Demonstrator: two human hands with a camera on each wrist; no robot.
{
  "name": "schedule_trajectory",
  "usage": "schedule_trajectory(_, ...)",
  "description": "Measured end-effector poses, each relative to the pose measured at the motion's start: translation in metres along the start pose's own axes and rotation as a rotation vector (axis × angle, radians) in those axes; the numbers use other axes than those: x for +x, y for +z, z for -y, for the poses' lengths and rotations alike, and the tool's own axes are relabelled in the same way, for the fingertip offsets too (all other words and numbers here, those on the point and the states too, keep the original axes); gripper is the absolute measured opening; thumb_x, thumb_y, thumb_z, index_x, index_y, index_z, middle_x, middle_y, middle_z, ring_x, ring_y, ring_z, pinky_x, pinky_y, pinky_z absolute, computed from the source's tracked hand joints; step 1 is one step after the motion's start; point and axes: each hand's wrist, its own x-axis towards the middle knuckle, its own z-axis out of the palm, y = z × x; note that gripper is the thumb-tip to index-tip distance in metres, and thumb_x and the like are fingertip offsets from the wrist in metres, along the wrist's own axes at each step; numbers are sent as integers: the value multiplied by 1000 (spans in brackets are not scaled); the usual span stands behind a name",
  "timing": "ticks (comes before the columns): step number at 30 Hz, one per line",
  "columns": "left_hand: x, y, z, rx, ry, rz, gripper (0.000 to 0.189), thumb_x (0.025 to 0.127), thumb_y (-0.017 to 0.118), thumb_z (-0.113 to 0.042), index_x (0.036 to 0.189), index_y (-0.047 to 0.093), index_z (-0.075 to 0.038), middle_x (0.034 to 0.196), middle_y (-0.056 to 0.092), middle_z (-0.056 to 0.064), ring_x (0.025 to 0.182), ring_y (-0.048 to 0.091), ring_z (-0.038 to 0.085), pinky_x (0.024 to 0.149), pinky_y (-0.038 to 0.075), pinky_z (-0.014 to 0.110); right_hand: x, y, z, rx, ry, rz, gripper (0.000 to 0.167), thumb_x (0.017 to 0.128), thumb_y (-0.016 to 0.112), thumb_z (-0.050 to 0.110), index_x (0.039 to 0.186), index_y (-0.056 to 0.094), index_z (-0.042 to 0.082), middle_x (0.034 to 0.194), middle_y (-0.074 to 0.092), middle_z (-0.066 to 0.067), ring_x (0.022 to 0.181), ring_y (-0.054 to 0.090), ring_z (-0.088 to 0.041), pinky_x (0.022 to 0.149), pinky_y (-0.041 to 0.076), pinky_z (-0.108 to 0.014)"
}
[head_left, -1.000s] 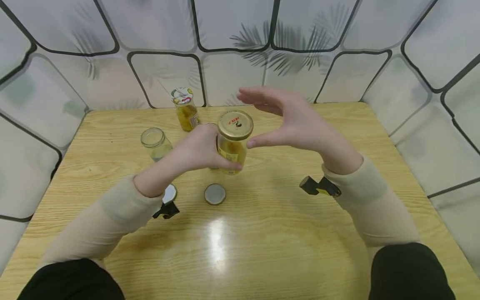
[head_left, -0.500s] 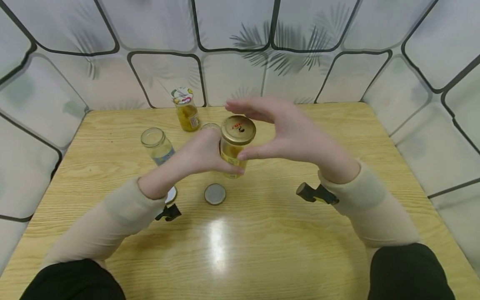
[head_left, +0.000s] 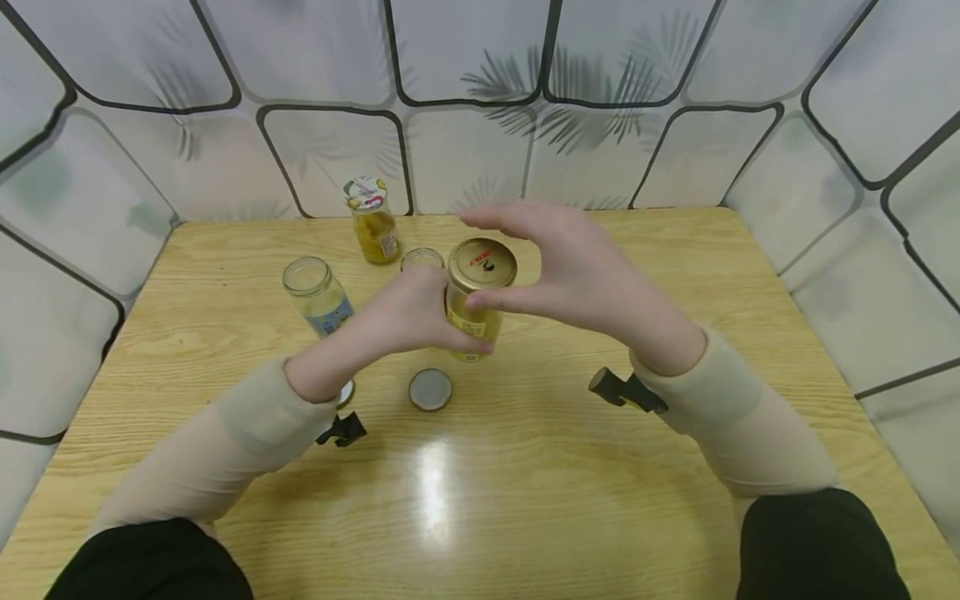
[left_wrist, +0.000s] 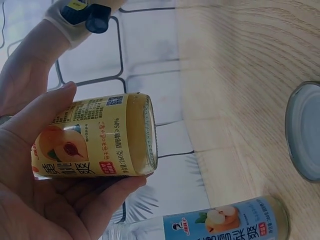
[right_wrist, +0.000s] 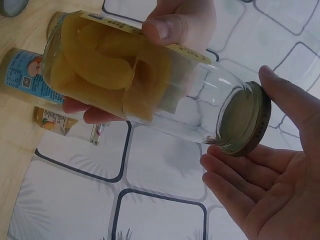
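Observation:
My left hand (head_left: pixel 411 310) grips a glass jar of yellow peaches (left_wrist: pixel 95 137) round its body and holds it up, tilted. Orange fruit pieces fill its lower part. A gold screw lid (head_left: pixel 482 264) covers its mouth. My right hand (head_left: pixel 566 271) reaches round that lid with thumb and fingers spread in a wide curve. In the right wrist view the thumb is at the lid's rim (right_wrist: pixel 260 120) and the fingertips are close to the opposite side; whether they touch cannot be told. The palm is apart from the lid.
An uncapped jar with a blue label (head_left: pixel 326 308) stands left. Another jar's glass rim (head_left: pixel 422 257) shows behind my left hand. A fruit jar with a patterned lid (head_left: pixel 375 225) stands at the back. One loose lid (head_left: pixel 430 389) lies in front; another (head_left: pixel 347 392) is partly hidden by my left sleeve.
The held peach jar has shifted slightly right and toward me. My right hand has come down and left, closing in around the gold lid.

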Motion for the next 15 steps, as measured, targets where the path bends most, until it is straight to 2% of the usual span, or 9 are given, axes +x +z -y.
schedule_trajectory(5, 2, 2, 2, 5, 14, -12, 43, 61, 86, -45, 84, 64, -17, 57, 49, -5, 49, 39, 8, 47, 37, 26, -1, 2, -3, 0, 1, -8, 66, 69, 82, 41, 124, 62, 11, 117, 66, 4, 107, 59, -9, 95, 46, -28)
schedule_trajectory(10, 2, 4, 4, 0, 34, -25, 45, 60, 86, -43, 92, 65, -18, 65, 58, -4, 54, 45, 9, 52, 42, 28, 0, 4, -5, 47, -30, -13, 59, 69, 83, 37, 119, 66, 10, 109, 68, 5, 96, 61, -4, 88, 49, -24)
schedule_trajectory(15, 4, 7, 7, -18, 90, -47, 53, 61, 87, -40, 103, 64, -18, 81, 65, -7, 67, 54, 10, 65, 48, 27, 1, 7, -9, 84, -86, -30, 54, 70, 83, 36, 115, 68, 11, 107, 69, 5, 92, 63, -4, 83, 50, -23)
